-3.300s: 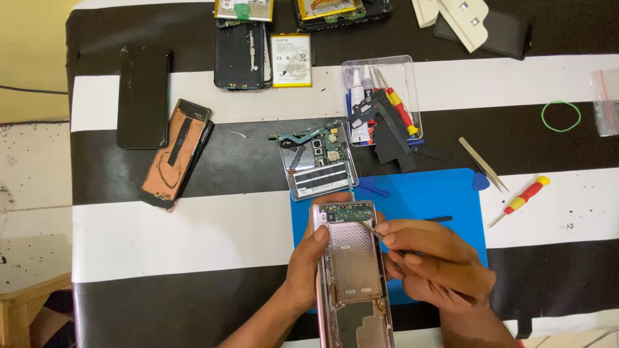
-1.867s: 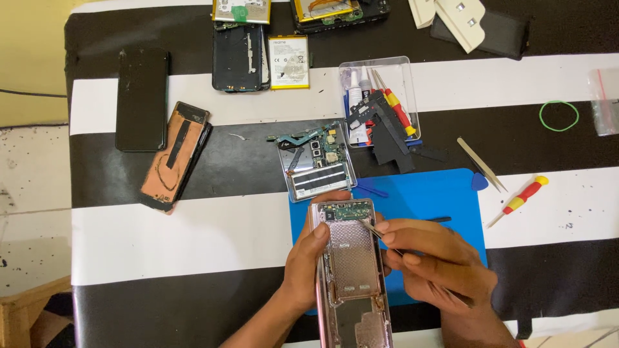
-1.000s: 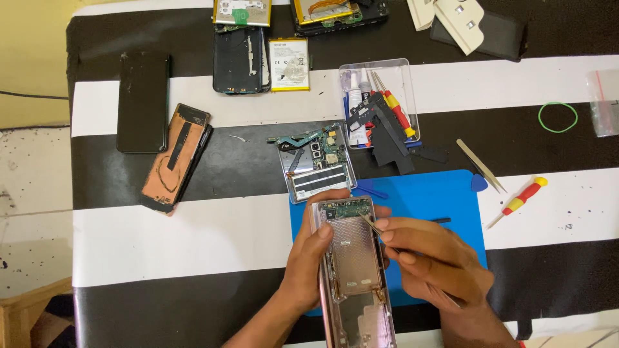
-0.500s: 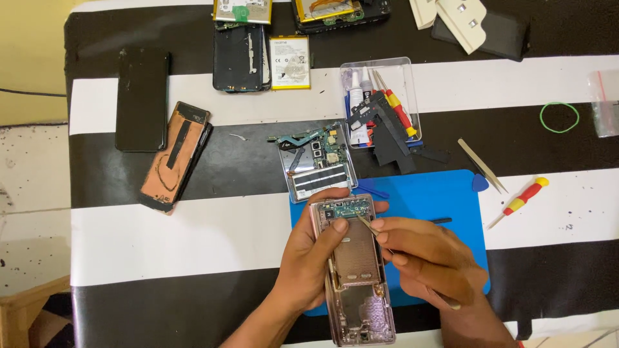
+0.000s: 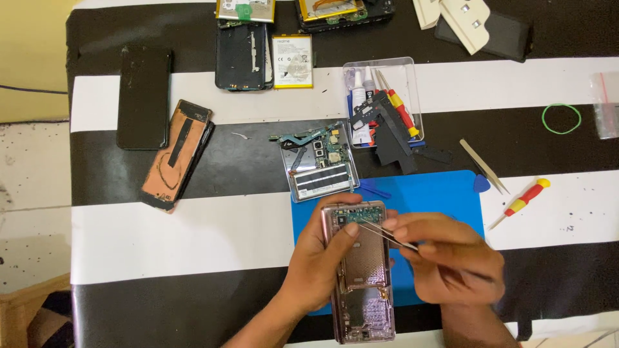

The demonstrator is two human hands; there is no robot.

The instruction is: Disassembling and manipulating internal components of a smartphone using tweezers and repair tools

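Over the blue mat (image 5: 445, 193) near the table's (image 5: 193, 238) front edge, our left hand (image 5: 319, 264) wraps the opened phone (image 5: 361, 277) from its left side, thumb pressed on the upper edge near the green circuit board. We see the phone as a long pinkish frame with its back off, a dull metallic shield filling its middle. Our right hand (image 5: 451, 261) is clenched around thin metal tweezers (image 5: 380, 233), whose fine tips touch the board at the phone's top.

Just beyond the phone sits a clear square tray (image 5: 320, 169) with a small circuit board and flat ribbon parts. Farther back a clear rectangular box (image 5: 383, 103) holds glue tubes, a red-and-yellow tool and black plastic pieces. To the right lie a second pair of pale tweezers (image 5: 485, 166), a blue pick (image 5: 481, 184) and a small red-and-yellow screwdriver (image 5: 522, 200), with a green rubber ring (image 5: 561, 118) well apart. On the left rest a glossy black slab (image 5: 143, 96) and a copper-coloured back panel (image 5: 177, 154). Black and white stripes cover the table.
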